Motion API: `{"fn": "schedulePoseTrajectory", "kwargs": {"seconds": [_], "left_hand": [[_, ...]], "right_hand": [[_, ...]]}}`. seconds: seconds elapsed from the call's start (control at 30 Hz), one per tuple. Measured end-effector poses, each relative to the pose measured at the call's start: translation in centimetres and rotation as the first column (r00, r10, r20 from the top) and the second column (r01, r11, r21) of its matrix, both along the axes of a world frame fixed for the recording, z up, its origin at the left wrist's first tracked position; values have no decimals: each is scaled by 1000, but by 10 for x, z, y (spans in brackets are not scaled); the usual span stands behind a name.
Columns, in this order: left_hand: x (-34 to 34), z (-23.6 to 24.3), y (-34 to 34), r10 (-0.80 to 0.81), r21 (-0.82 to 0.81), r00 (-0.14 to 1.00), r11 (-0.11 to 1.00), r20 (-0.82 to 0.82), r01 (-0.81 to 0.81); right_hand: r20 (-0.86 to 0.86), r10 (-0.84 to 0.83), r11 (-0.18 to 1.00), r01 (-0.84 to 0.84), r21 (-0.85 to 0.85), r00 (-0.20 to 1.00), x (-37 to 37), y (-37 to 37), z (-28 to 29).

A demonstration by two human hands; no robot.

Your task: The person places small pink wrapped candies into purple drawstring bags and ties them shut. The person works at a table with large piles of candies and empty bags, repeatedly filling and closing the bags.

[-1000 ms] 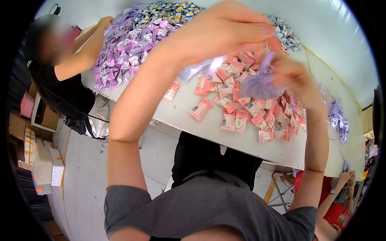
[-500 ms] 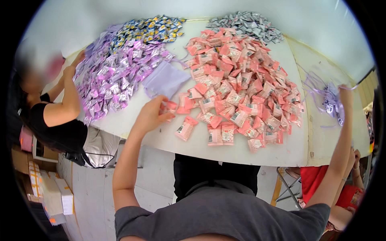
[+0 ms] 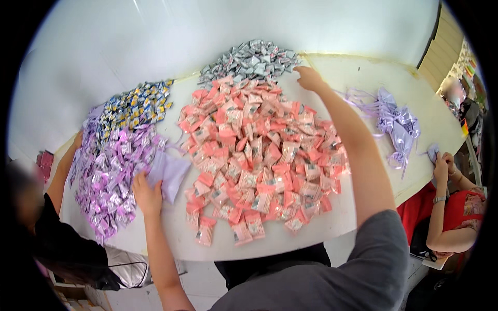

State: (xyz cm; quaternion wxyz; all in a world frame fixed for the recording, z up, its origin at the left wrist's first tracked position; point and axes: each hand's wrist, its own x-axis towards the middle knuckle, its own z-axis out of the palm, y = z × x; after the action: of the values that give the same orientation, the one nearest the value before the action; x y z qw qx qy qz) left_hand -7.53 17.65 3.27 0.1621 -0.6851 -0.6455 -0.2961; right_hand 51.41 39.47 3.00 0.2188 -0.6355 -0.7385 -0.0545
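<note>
My left hand [image 3: 148, 196] is at the near left edge of a lavender cloth pouch [image 3: 170, 175], thumb against the cloth and fingers bent over its edge. Beside it lies a heap of shiny purple packets [image 3: 111, 179]. My right hand [image 3: 309, 79] reaches far across the table to the right edge of a heap of small grey packets [image 3: 249, 62]. Its fingertips are slightly apart, with nothing visible between them. Between my arms spreads a large heap of pink wrapped packets [image 3: 259, 150].
Blue and yellow packets [image 3: 137, 106] sit at the far left. Several lavender pouches with ribbons [image 3: 397, 124] lie on the right of the white table [image 3: 358, 70]. One person's arm [image 3: 65, 166] reaches in at left. Another person's hands [image 3: 445, 163] hold a small lavender pouch at right.
My view has swung to the right. My right hand has left the ribboned pouches for the grey heap. My left hand has moved from a pink packet to the lavender pouch.
</note>
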Motion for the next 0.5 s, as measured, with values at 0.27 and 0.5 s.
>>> {"fn": "schedulePoseTrajectory", "kwargs": {"seconds": [0.27, 0.5], "left_hand": [[-4, 9, 1, 19, 5, 982, 1000, 189, -21], [1, 10, 5, 63, -49, 955, 997, 290, -51]], "right_hand": [[-86, -158, 983, 149, -104, 984, -38, 35, -12], [-202, -131, 955, 178, 237, 971, -30, 19, -20]]}}
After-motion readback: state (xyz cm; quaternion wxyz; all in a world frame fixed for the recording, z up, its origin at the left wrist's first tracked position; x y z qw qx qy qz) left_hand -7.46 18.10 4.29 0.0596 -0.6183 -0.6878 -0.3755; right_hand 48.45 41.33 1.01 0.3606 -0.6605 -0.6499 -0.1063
